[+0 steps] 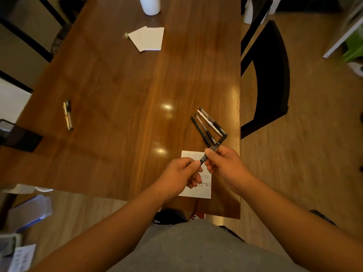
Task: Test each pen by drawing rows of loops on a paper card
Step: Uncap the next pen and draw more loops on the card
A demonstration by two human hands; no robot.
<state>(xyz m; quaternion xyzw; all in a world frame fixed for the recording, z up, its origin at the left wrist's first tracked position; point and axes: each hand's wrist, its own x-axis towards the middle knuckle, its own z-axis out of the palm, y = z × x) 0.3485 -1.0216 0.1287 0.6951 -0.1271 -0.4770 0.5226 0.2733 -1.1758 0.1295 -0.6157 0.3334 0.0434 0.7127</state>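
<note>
While both hands were held over the near right part of the wooden table [117, 85], they shared one black pen [218, 143]; the left hand [180, 173] pinched its lower end between the thumb and curled fingers; the right hand [225, 165] gripped the barrel, its fingers curled round it. The pen pointed up and away to the right, in the air above the paper card [198, 192]; this card lay flat near the table's front edge, partly hidden by the hands, with a row of loops [204, 185] drawn on it. Just beyond the card lay several loose pens [208, 125] side by side; the held pen's far end was very near them, perhaps touching. At the far left lay two more pens [67, 114]; a stack of white cards [149, 38] lay well beyond.
</note>
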